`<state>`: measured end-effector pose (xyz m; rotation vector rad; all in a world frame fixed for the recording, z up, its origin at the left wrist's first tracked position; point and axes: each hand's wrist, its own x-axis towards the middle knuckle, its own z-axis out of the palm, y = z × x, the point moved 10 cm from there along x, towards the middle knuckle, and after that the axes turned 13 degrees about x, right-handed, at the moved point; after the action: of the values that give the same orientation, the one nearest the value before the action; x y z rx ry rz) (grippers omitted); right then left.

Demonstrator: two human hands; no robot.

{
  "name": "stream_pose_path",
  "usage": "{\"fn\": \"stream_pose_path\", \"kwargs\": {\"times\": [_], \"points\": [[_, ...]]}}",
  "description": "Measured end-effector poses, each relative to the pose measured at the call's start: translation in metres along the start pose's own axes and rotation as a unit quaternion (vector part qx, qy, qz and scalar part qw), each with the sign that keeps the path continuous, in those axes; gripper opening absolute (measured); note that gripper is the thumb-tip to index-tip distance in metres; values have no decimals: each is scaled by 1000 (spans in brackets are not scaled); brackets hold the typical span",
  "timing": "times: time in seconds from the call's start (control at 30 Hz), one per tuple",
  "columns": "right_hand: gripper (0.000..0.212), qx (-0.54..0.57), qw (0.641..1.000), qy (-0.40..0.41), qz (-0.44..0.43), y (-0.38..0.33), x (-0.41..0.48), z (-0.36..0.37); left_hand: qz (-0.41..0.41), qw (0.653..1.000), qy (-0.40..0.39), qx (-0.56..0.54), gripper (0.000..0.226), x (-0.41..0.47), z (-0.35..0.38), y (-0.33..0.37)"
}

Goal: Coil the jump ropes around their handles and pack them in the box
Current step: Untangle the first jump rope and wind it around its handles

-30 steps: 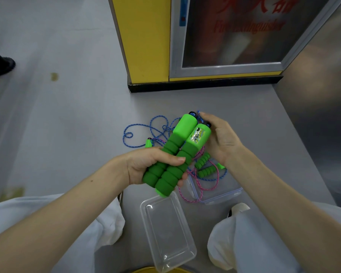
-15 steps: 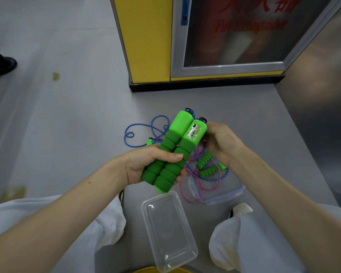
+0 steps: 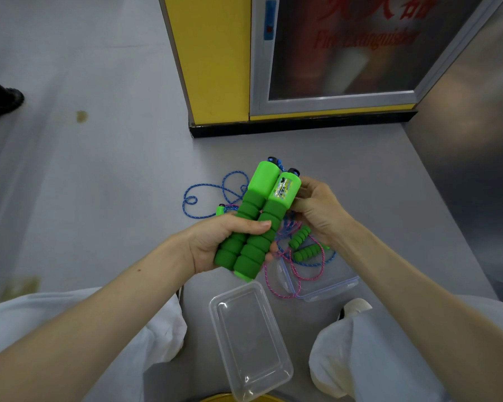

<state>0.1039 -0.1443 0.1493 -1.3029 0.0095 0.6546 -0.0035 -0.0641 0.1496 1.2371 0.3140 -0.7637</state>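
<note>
Centrally, a pair of green handles (image 3: 256,221) is held side by side and tilted, black caps up and away from the person, above the grey floor (image 3: 99,198). The foam grips are gripped by the left hand (image 3: 215,242), its fingers and thumb wrapped round both. The smooth upper part of the labelled handle is met by the right hand (image 3: 317,210), whose fingers are curled against it (whether cord is also pinched there cannot be told). Blue cord is seen leaving the caps, and loose loops of blue rope (image 3: 215,187) lie on the floor just behind the left hand. Below the right hand, a second pair of handles (image 3: 302,248) is seen lying among tangled blue cord and pink rope (image 3: 291,274), resting on a clear lid (image 3: 331,288) with bluish clip edges; part of the pink rope spills over its near edge onto the floor. Just beside that lid, nearer the person and between the knees, a clear box (image 3: 250,338) is set open side up, with nothing in it. White trousers (image 3: 157,329) are seen on both sides of the box, and a white shoe (image 3: 357,306) shows next to the lid's corner. Farther back, a yellow cabinet (image 3: 215,68) with a glazed, metal-framed door (image 3: 346,53) bearing red lettering is set against the wall. A dark shoe (image 3: 3,100) is visible at the far left edge.
</note>
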Motion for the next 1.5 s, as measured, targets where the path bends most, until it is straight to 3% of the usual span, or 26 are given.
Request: {"fn": "stream_pose_path", "kwargs": {"times": [0.17,0.33,0.6,0.67,0.73,0.87,1.0,1.17,1.37,1.5], "points": [[28,-35,999,30,-19,-1,3,-8,6,999,10,-35,24,-1,-1,3],[31,-116,993,-10,-25,-1,1,3,11,998,26,-49,23,0,-3,3],[15,31,992,-79,96,13,-8,24,39,994,79,-70,22,0,-13,12],[10,-32,994,-80,65,8,-6,24,44,992,95,-69,21,0,-17,14],[19,-124,991,-38,12,2,-2,13,49,991,105,-70,20,0,-18,16],[27,-186,979,37,-81,-18,-2,0,56,990,111,-73,20,0,-19,18],[17,-142,984,36,-103,-25,-3,0,56,988,121,-76,19,2,-21,18],[19,-70,995,40,-59,-14,-3,-5,58,988,123,-70,18,0,-21,21],[27,-141,988,14,-55,-12,-3,-1,62,989,120,-52,19,-1,-20,23],[11,-10,999,18,27,9,-1,-1,65,989,125,-51,17,-1,-21,23]]}}
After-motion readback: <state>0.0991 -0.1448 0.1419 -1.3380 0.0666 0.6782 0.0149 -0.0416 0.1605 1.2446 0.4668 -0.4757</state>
